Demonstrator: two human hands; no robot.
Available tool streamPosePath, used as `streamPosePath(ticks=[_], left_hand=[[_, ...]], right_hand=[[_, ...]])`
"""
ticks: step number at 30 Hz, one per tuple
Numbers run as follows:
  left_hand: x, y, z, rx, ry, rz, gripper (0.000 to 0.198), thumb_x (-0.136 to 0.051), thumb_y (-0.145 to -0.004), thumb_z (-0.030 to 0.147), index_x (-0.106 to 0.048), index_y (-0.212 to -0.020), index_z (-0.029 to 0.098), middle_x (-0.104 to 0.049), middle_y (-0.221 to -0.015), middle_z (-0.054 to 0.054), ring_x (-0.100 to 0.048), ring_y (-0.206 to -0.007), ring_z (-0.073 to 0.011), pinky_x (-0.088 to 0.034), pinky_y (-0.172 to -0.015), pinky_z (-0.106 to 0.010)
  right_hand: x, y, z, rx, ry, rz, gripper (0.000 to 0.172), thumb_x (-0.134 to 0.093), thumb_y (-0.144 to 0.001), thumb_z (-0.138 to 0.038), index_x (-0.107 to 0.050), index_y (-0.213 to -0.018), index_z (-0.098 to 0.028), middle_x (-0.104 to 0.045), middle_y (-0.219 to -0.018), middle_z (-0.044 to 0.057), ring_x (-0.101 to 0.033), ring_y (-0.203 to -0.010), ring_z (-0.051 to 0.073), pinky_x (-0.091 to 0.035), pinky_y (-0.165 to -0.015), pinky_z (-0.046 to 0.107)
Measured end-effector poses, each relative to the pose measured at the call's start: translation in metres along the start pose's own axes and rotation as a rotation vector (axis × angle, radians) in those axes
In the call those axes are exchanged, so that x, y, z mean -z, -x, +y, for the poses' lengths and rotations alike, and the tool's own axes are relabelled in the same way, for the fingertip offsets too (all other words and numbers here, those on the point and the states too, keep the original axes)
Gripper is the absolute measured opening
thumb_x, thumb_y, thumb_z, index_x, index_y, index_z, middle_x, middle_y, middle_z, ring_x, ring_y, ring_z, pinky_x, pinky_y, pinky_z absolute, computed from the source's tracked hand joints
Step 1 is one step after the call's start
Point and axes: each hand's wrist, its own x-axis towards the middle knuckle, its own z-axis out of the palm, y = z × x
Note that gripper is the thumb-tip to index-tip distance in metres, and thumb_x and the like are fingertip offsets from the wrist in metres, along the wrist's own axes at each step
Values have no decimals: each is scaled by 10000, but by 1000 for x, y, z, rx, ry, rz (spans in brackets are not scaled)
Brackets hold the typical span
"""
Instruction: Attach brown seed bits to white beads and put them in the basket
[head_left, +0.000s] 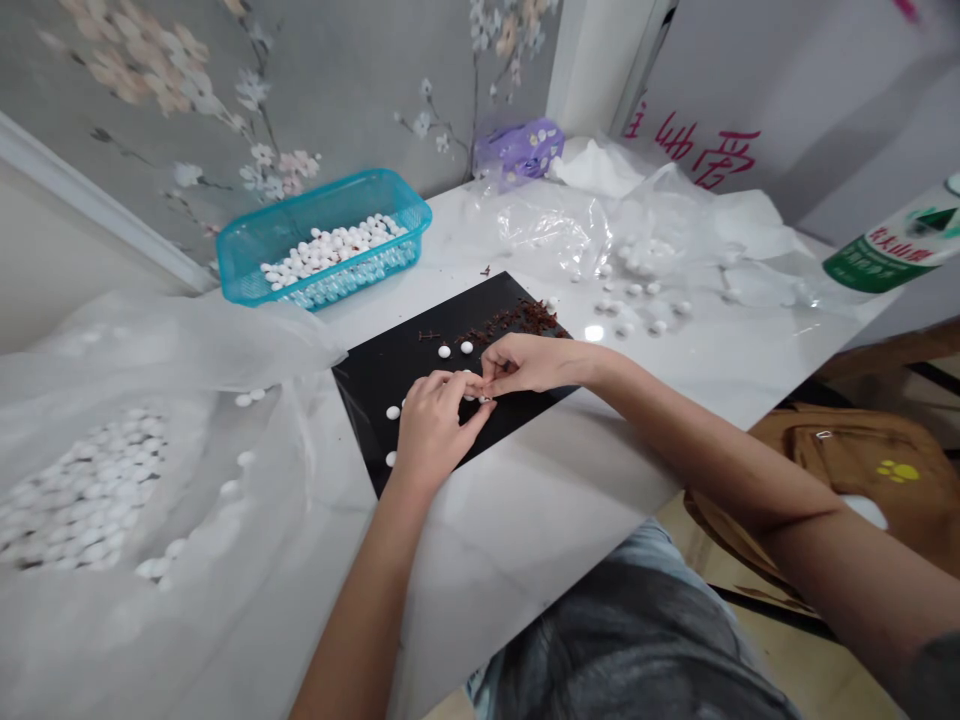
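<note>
A black mat (390,375) lies on the white table (525,500). Several small white beads (452,350) sit on it, and a heap of tiny dark brown pins (525,318) lies at its far edge. My left hand (431,430) rests on the mat with its fingers pinched together near a white bead. My right hand (525,362) meets it from the right, fingertips pinched on something too small to make out. The fingertips of both hands touch over the mat's middle.
A turquoise basket (255,245) of white beads stands at the back left. A clear bag (82,500) with many beads lies at the left. Crumpled plastic (570,225) and loose beads (637,300) lie at the back right, beside a green-labelled bottle (892,245). A brown bag (862,470) sits below the table's right edge.
</note>
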Motion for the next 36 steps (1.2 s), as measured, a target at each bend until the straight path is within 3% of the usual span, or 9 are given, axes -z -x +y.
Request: streamPosePath(ticks=[12, 18, 20, 23, 25, 30, 36], left_hand=[[2, -3, 1, -28, -39, 17, 153, -686, -745, 237, -567, -840, 226, -687, -794, 22, -615, -801, -171, -419, -722, -305], [2, -2, 2, -22, -69, 40, 141, -678, -745, 242, -577, -840, 216, -687, -828, 10, -613, -804, -167, -429, -740, -306], [1, -2, 2, -15, -56, 44, 132, -664, -753, 237, -578, -852, 218, -692, -837, 16, -614, -827, -164, -430, -761, -307], [1, -2, 3, -16, -41, 41, 138, -642, -769, 229, -580, -891, 222, -698, -867, 20, -613, -858, -161, -429, -775, -304], [0, -1, 3, -18, -52, 27, 132, -628, -779, 225, -580, -901, 220, -697, -879, 17, -610, -853, -161, -426, -767, -302], [1, -1, 3, 1, -70, 9, 131, -583, -813, 232, -579, -943, 217, -692, -919, 4, -602, -860, -170, -420, -775, -312], [4, -1, 5, -4, -52, 34, 244, -524, -805, 176, -531, -1048, 194, -648, -1082, -48, -589, -897, -185, -429, -799, -321]], right_hand=[[-2, 0, -8, -44, 184, 6, 88, -605, -749, -190, -538, -715, -145, -598, -696, 17, -497, -609, 95, -353, -530, 196], [8, 6, -6, 64, 155, 3, 105, -591, -773, -242, -566, -760, -141, -581, -680, 5, -490, -605, 91, -361, -539, 200], [17, 8, -2, 79, 92, 83, 104, -601, -761, -247, -576, -767, -146, -577, -677, -1, -489, -594, 88, -365, -541, 204], [31, 12, 5, 49, 10, 327, 117, -626, -732, -247, -553, -744, -156, -548, -639, -19, -466, -558, 76, -358, -531, 206], [37, 14, 9, 13, 22, 394, 117, -642, -704, -220, -544, -726, -159, -508, -588, -39, -442, -528, 70, -346, -519, 208], [36, 14, 10, -10, 210, 297, 98, -649, -666, -181, -576, -728, -161, -425, -533, -70, -398, -493, 66, -319, -515, 215], [26, 6, 14, 67, 342, 255, 50, -596, -712, -186, -631, -737, -161, -461, -566, -50, -414, -520, 73, -325, -549, 222]])
